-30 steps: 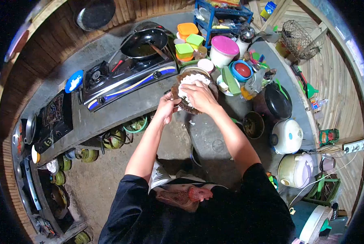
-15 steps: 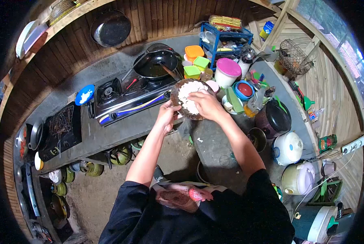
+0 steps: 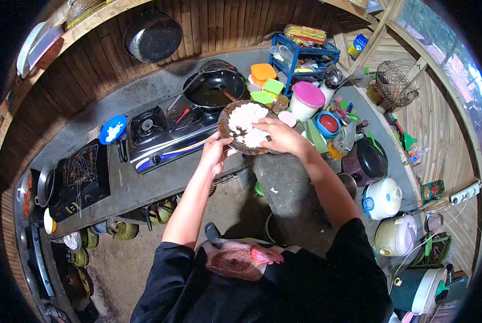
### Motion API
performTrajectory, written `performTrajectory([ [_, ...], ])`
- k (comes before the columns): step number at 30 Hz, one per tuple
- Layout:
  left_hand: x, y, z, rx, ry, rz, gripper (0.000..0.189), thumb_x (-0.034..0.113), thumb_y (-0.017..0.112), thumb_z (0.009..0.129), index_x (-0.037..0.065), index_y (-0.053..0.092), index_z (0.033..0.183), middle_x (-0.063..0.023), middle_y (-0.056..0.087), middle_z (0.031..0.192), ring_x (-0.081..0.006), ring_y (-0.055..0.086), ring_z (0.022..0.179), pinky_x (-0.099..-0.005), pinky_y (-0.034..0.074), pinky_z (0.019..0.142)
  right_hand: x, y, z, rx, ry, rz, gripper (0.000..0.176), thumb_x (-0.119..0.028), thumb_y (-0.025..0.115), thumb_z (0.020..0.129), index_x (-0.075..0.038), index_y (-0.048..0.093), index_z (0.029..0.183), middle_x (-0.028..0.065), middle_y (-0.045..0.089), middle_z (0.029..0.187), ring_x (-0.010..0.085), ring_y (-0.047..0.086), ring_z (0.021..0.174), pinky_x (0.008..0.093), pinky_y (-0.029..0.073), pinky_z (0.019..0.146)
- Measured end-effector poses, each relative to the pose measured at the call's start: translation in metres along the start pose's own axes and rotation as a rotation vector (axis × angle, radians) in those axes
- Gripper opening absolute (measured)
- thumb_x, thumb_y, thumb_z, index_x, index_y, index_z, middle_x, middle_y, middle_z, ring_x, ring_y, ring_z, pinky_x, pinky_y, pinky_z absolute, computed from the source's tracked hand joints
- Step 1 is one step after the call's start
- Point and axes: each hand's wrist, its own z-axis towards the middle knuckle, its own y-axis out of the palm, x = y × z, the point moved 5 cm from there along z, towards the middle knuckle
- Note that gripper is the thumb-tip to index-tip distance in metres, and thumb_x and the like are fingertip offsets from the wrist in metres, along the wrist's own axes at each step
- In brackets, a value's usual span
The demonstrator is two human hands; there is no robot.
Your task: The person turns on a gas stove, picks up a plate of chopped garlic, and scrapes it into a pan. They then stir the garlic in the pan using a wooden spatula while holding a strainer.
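Note:
A round dark-brown dish [image 3: 226, 119] is held up in front of the stove, with white rice [image 3: 246, 117] spread in clumps inside it. My left hand [image 3: 215, 152] grips the dish's lower left rim, thumb on top and the other fingers underneath. From the right, my right hand [image 3: 282, 135] reaches over the rim, its fingers curled into the rice. Just behind the dish, a black wok [image 3: 211, 89] with a wooden-handled utensil in it sits on the gas stove [image 3: 168, 148].
A blue pan [image 3: 112, 129] holding some white food lies left of the stove, near a black grill [image 3: 79, 167]. Plastic containers, a pink-lidded tub [image 3: 308, 96], a dark pot [image 3: 366, 159] and a white rice cooker [image 3: 382, 198] line the right counter.
The view has shifted slightly. My right hand has drawn back toward the right side of the dish, showing more rice, while my left hand keeps its grip on the rim.

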Motion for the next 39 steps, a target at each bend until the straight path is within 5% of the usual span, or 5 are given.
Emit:
performTrajectory([
  [9,0.035,-0.037,0.006,0.03,0.016,0.006,0.029,-0.003,0.05,0.081,0.002,0.053,0.109,-0.0097,0.061,0.101,-0.017,0.062,0.084,-0.0306,0.055,0.07,-0.014,0.008,0.052,0.203,0.13,0.201,0.032,-0.012,0.068,0.07,0.0,0.063,0.1,0.0148,0.062,0.091,0.0221,0.061,0.073,0.0325,0.049,0.069],
  [16,0.064,-0.055,0.007,-0.023,0.027,-0.011,0.029,-0.005,0.05,0.081,0.001,0.054,0.108,-0.0098,0.061,0.102,-0.0174,0.062,0.085,-0.032,0.055,0.072,-0.037,0.001,0.091,0.557,-0.091,-0.199,0.032,-0.008,0.059,0.072,0.005,0.06,0.101,0.0219,0.058,0.102,0.0329,0.059,0.088,0.0378,0.047,0.08],
  [24,0.081,-0.079,0.012,-0.036,0.015,-0.001,0.029,-0.004,0.049,0.081,0.001,0.053,0.11,-0.0098,0.061,0.103,-0.0173,0.061,0.087,-0.0323,0.055,0.073,-0.033,0.022,0.112,0.297,0.247,0.164,0.03,-0.006,0.059,0.07,0.005,0.06,0.098,0.0205,0.06,0.1,0.0346,0.056,0.095,0.0391,0.041,0.089],
  [26,0.082,-0.082,0.014,-0.038,0.015,-0.001,0.029,-0.004,0.049,0.081,0.001,0.053,0.11,-0.0096,0.061,0.103,-0.0173,0.061,0.087,-0.0324,0.055,0.073,-0.043,0.015,0.116,0.619,0.014,-0.152,0.025,-0.005,0.059,0.07,0.004,0.062,0.092,0.0194,0.061,0.095,0.0344,0.057,0.09,0.0385,0.044,0.085],
  [39,0.092,-0.088,0.041,0.058,0.115,-0.061,0.031,-0.005,0.048,0.081,-0.003,0.05,0.112,-0.014,0.059,0.104,-0.0204,0.061,0.088,-0.0336,0.055,0.074,-0.013,0.035,0.148,0.253,-0.074,-0.014,0.029,-0.004,0.057,0.068,0.0,0.061,0.097,0.0168,0.061,0.094,0.0311,0.056,0.093,0.0397,0.037,0.093],
])
